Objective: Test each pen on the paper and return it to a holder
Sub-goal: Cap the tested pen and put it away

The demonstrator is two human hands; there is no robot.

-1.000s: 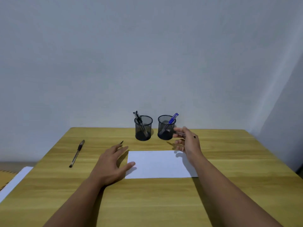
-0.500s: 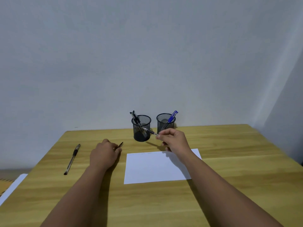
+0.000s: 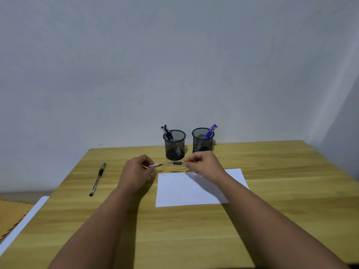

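Head view: wooden worktop (image 3: 272,220) against a pale wall. Right hand (image 3: 204,164) pinches a pen (image 3: 175,163), fingers curled round the barrel, grip clamped on it; the uncapped tip points to 9 o'clock, held above the worktop just off the far left corner of the paper (image 3: 192,189). Left hand (image 3: 136,171) at 9 o'clock of that pen, grip closed on a pen cap (image 3: 156,165) whose end points at the pen tip; the two are near, apart. Faint marks along the paper's far edge. Two black mesh holders at 12 o'clock of the hands: left holder (image 3: 174,145) with black pens, right holder (image 3: 203,139) with a blue pen (image 3: 209,133). A spare black pen (image 3: 97,179) lies on the worktop, well apart at 9 o'clock of the left hand.
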